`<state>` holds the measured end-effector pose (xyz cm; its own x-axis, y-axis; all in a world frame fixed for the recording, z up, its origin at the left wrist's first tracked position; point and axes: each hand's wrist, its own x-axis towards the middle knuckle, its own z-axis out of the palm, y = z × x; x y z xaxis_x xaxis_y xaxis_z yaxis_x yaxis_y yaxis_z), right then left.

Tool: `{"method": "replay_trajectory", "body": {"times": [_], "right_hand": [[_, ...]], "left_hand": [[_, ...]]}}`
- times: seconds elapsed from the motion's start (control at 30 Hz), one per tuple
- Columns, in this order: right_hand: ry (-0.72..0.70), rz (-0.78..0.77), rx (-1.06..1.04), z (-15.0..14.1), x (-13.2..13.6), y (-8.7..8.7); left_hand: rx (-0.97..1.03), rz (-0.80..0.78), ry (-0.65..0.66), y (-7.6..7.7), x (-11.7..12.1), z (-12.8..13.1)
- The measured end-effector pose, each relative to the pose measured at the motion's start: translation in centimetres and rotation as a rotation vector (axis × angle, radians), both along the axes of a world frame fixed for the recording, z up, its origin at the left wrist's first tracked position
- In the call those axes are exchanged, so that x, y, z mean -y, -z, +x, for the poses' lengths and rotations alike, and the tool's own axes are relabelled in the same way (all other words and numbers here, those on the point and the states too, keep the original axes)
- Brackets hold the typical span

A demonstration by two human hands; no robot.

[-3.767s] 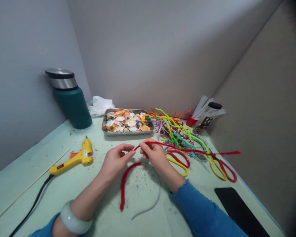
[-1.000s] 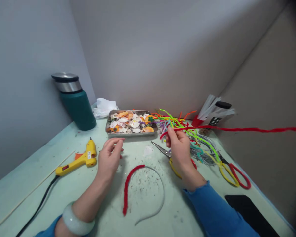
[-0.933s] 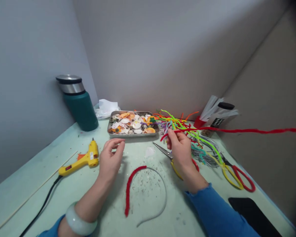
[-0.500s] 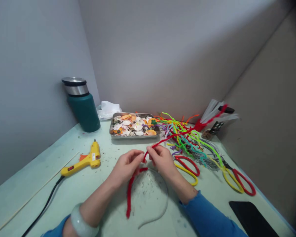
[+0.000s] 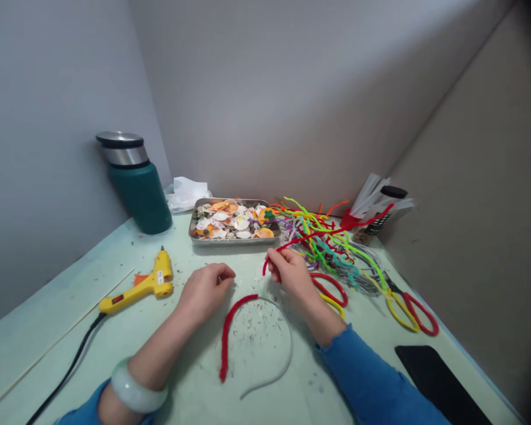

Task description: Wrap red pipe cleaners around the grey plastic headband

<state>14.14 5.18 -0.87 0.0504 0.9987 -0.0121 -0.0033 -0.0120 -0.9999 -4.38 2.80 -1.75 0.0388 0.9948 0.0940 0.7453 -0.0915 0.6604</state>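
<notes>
A red pipe cleaner (image 5: 312, 236) runs from my right hand (image 5: 289, 271) up to the right, its short end bent down below the fingertips. Thumb and index finger of that hand pinch it near this end. My left hand (image 5: 207, 289) hovers over the table to the left, fingers curled, a small gap between thumb and index finger, holding nothing. Below and between both hands lies a thin grey headband-like hoop (image 5: 291, 348), open at the front. Fuzzy red wrapping (image 5: 225, 336) covers its left side up to the top.
A yellow glue gun (image 5: 137, 292) lies left, near a thin stick (image 5: 66, 333) and a teal bottle (image 5: 139, 198). At the back are a metal tray (image 5: 234, 241) of shells and a pile of coloured pipe cleaners (image 5: 331, 260). Scissors (image 5: 413, 313) and a black flat object (image 5: 433, 378) are right.
My left hand has let go of the red pipe cleaner and moved left, away from my right hand. The right hand keeps its pinch. The whole view has shifted slightly.
</notes>
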Motion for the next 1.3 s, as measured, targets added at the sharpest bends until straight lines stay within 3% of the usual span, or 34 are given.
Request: {"method": "replay_trajectory", "body": {"times": [0.07, 0.17, 0.3, 0.47, 0.6, 0.7, 0.83, 0.97, 1.2, 1.3], "right_hand": [[-0.002, 0.003, -0.001, 0.0, 0.0, 0.1], [0.003, 0.007, 0.002, 0.1, -0.2, 0.2], [0.013, 0.019, 0.022, 0.3, -0.3, 0.3], [0.035, 0.044, 0.069, 0.4, -0.2, 0.3], [0.033, 0.041, 0.067, 0.2, -0.1, 0.3], [-0.004, 0.021, 0.066, -0.1, 0.1, 0.5], [-0.075, 0.002, 0.055, -0.9, 0.5, 1.0], [-0.105, 0.030, 0.079, -1.7, 1.1, 1.4], [-0.138, -0.012, 0.060, -1.8, 1.2, 1.0], [-0.073, -0.015, -0.001, -0.6, 0.3, 0.5]], "left_hand": [[-0.094, 0.043, 0.025, 0.0, 0.2, 0.1], [-0.105, 0.144, -0.048, -0.4, 0.3, 0.2], [0.115, 0.305, -0.198, -1.0, 0.2, 0.0], [0.371, 0.599, -0.500, -1.0, -0.1, -0.4], [0.427, 0.651, -0.518, -0.9, 0.0, -0.4], [0.521, 0.518, -0.380, -1.0, 0.4, 0.0], [0.621, 0.058, -0.051, -1.0, 1.0, 1.5], [0.758, -0.255, 0.062, -0.4, 1.5, 3.1], [0.841, -0.289, 0.094, 0.4, 1.4, 3.4], [0.787, -0.339, 0.148, 0.1, 1.6, 3.3]]}}
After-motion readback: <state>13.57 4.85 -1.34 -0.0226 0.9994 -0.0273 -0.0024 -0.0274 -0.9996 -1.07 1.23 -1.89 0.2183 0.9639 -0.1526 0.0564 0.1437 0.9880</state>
